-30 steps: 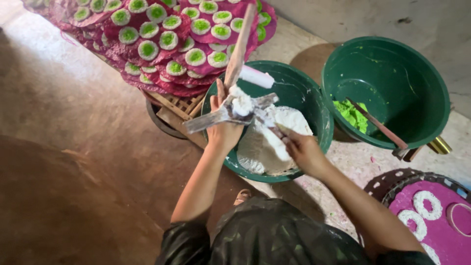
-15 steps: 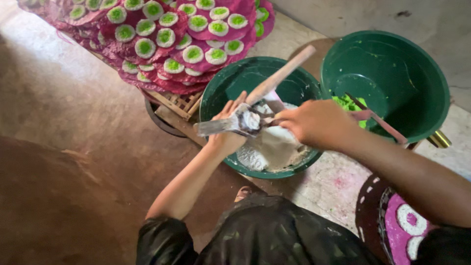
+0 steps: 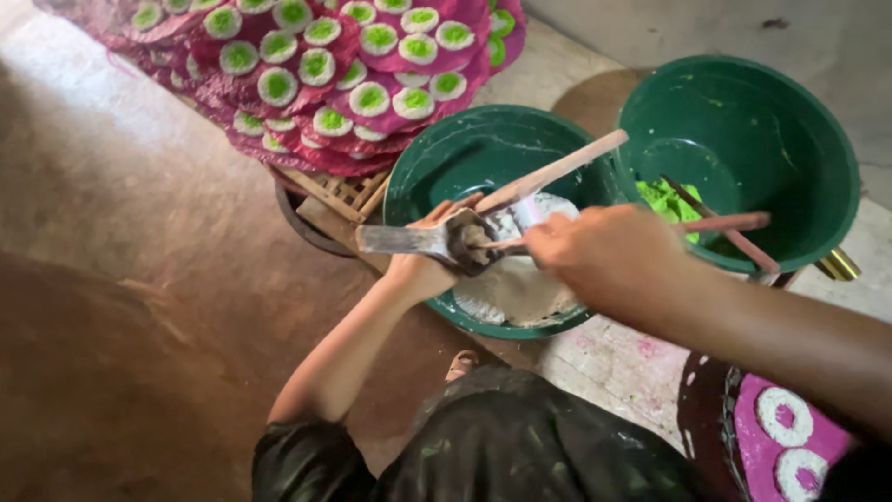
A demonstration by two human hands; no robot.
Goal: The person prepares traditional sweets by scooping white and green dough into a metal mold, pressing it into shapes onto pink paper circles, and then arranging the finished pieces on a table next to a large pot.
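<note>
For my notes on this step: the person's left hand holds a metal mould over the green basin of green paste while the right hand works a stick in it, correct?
Not quite. The head view shows the green basin under the metal mould holds white paste, not green; the green paste lies in the other basin. The left hand does hold the mould and the right hand works the stick.

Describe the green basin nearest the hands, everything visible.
The near green basin is round, plastic-looking and dark green, its inside smeared white. It sits on the floor beside a second green basin and holds white paste at the bottom. A wooden stick crosses above it. Both hands work over it; contact is unclear.
</note>
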